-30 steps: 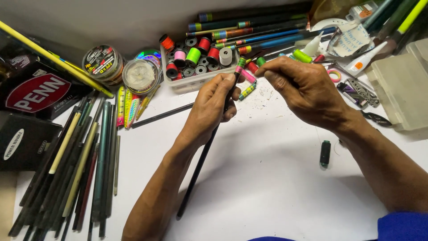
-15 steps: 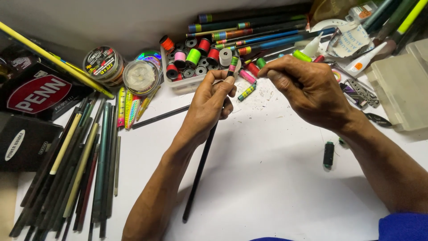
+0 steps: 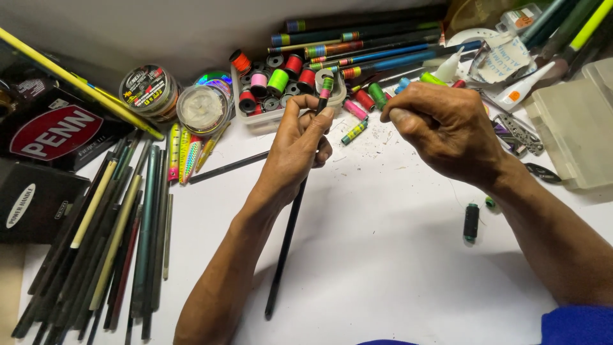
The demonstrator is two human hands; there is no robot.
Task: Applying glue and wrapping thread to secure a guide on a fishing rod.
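My left hand (image 3: 299, 145) grips a thin black rod (image 3: 287, 237) near its upper end, where a band of green, pink and dark thread wrapping (image 3: 326, 87) shows above my fingers. The rod slants down toward me over the white table (image 3: 383, 255). My right hand (image 3: 444, 128) is closed to the right of the rod tip, fingers pinched; what it holds is too small to see. A short multicoloured wrapped piece (image 3: 353, 133) lies on the table between my hands.
A clear tray of thread spools (image 3: 281, 83) sits behind my hands, with wrapped rods (image 3: 370, 51) stacked behind it. Line spools (image 3: 150, 89) and lures (image 3: 182, 153) lie at left above a pile of rod blanks (image 3: 108, 236). A dark spool (image 3: 471, 222) and a plastic box (image 3: 575, 128) are at right.
My left hand has tilted the rod more upright, lifting its wrapped tip. My right hand has drawn away to the right of the tip.
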